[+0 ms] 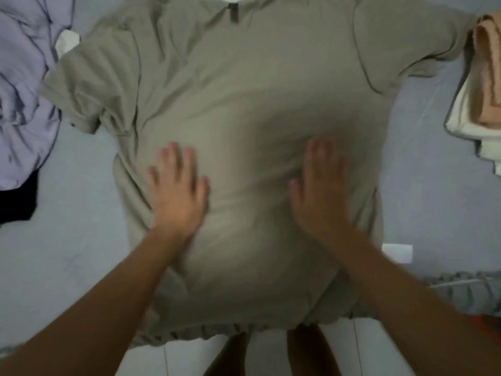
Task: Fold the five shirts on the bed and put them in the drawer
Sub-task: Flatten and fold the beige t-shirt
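Head view, read left to right. At the far left a crumpled lavender shirt [24, 85] lies in a heap on the pale grey bed [67, 240], with a black garment [17, 202] partly under its lower edge and a small white item [67, 40] just beside the sleeve of the central shirt; all three look unfolded. In the centre a khaki-green short-sleeved T-shirt [244, 85] is spread flat on the bed, collar away from the person, both sleeves out, hem hanging at the near edge. The left hand [177, 191] rests palm-down on the shirt's lower left body, fingers [173, 158] straight and slightly spread, gripping nothing. The right hand [320, 191] rests likewise on the lower right body, fingers extended and close together; the view is blurred here, so finer detail cannot be told. At the far right a folded stack, a peach cloth [488, 77] upon a white cloth [466, 120], sits on the bed near the shirt's other sleeve.

Progress, as judged: the khaki shirt appears to be at the smoothing stage, with no fold made in it. The stack suggests some pieces are folded, though whether they are shirts cannot be told. The left-hand heap remains to be folded. No drawer is in view, so nothing can be said of its contents.
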A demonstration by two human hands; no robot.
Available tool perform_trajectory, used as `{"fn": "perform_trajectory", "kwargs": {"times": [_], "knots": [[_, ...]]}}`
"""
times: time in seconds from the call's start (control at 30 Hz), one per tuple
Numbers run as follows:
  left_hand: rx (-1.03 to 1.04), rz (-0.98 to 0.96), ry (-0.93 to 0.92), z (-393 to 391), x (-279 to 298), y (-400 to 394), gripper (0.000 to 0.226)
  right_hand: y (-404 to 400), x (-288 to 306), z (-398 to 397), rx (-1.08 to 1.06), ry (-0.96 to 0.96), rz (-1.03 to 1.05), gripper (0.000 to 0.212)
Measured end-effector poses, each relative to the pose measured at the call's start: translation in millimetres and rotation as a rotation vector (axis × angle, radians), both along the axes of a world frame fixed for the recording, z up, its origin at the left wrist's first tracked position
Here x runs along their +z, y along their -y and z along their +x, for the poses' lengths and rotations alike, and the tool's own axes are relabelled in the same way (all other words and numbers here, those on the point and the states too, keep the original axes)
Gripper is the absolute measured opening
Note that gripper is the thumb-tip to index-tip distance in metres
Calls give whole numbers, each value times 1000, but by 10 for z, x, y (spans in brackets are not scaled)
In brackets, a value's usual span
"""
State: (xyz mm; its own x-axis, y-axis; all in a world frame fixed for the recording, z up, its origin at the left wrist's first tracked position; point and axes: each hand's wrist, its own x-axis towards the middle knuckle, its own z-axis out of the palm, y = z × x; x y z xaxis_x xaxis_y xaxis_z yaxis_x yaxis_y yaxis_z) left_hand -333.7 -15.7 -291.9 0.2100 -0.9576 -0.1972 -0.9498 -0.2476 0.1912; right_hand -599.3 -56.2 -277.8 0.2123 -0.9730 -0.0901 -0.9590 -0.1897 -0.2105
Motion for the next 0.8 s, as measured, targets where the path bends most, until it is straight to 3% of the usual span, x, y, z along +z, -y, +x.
{"fn": "perform_trajectory", "kwargs": {"times": [0.07, 0.13, 0.3, 0.47, 0.57, 0.67, 0.8], "knots": [[-263, 1, -31, -357, -76, -383, 64, -573, -115, 314, 195, -12, 66, 75], [-336, 37, 15, -406, -184, -817, 66, -860, -283, 129, 227, -79, 103, 76], [-176, 74, 100, 286, -265, -1610, 72, -924, -317, -1015, -106, -255, 146, 70], [221, 26, -101, 454, 47, -1756, 69, -917, -109, -1026, -361, -221, 186, 73], [456, -101, -326, 453, 178, -1559, 63, -1055, 6, -444, -240, -135, 121, 74], [791, -88, -570, 491, 258, -1364, 53, -1378, 24, 236, -61, -2, 191, 74], [749, 58, -617, 609, 344, -1434, 30, -1582, 10, 764, 3, -2, 284, 75]]}}
